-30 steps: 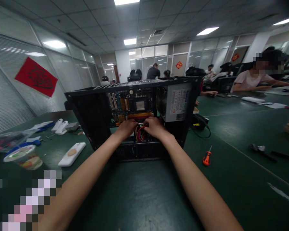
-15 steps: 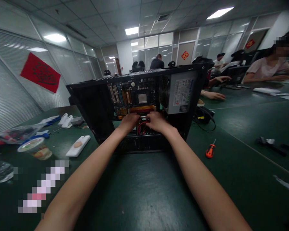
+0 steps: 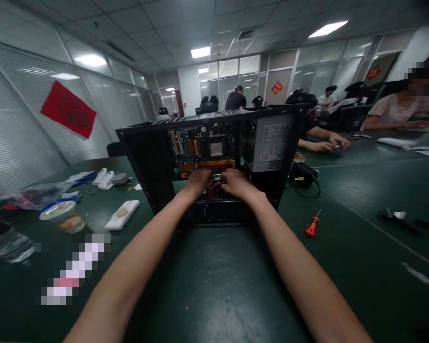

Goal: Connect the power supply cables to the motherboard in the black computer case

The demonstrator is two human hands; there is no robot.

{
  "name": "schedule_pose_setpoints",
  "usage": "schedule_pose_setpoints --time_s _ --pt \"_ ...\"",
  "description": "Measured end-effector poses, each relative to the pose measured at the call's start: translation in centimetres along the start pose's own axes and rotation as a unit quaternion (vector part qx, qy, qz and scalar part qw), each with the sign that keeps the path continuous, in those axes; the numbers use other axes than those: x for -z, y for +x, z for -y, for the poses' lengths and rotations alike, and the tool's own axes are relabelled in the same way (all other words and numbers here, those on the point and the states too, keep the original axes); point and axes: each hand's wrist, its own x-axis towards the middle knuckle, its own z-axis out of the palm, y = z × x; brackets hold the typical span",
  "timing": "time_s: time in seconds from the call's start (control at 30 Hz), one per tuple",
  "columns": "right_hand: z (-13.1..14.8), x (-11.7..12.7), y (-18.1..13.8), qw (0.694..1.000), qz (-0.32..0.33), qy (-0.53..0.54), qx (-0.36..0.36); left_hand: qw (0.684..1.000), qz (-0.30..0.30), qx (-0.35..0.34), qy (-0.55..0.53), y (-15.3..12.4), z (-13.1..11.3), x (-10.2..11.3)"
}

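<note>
In front of me an open black computer case (image 3: 214, 216) lies with its inside facing me. It holds a motherboard (image 3: 216, 149) with a bare processor socket area and a silver power supply (image 3: 271, 145) on the right. My left hand (image 3: 199, 183) and my right hand (image 3: 236, 182) reach inside, just below the orange and yellow memory slots (image 3: 218, 164). Both hands have curled fingers, close together at the board's lower edge. What the fingertips hold is hidden. Red cables (image 3: 214, 190) run between and below the hands.
An orange screwdriver (image 3: 311, 226) lies on the green table to the right, near a black cable bundle (image 3: 303, 176). A white phone (image 3: 122, 215), a plastic cup (image 3: 64, 216) and a water bottle (image 3: 9, 240) are on the left. A co-worker's hands (image 3: 329, 142) rest beyond the case.
My view has shifted slightly, so the case and table items appear a little to the right. My hands stay at the same spot in the case. The co-worker's hands have moved closer together.
</note>
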Motion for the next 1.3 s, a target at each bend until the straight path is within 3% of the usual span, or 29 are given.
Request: schedule_pose_setpoints --time_s 0.2,0.37,0.63,1.0,1.3 --pt "-0.2 0.0 -0.1 1.000 -0.010 0.000 0.016 0.986 -0.029 0.107 -0.122 -0.8 0.3 -0.9" --pt "-0.4 -0.6 0.5 0.999 -0.014 -0.015 0.037 0.985 0.035 0.086 -0.147 -1.5 0.1 -0.6" --pt "-0.5 -0.2 2.4 0.982 0.039 -0.124 0.139 0.986 0.037 0.093 -0.134 -1.5 0.2 -0.3" --pt "0.6 0.8 1.8 0.983 0.055 -0.176 0.023 0.986 0.038 0.090 -0.136 -1.7 0.1 0.1" --pt "0.7 0.6 1.9 0.983 0.060 -0.173 0.015 0.989 0.045 0.102 -0.094 -2.0 -0.5 0.6"
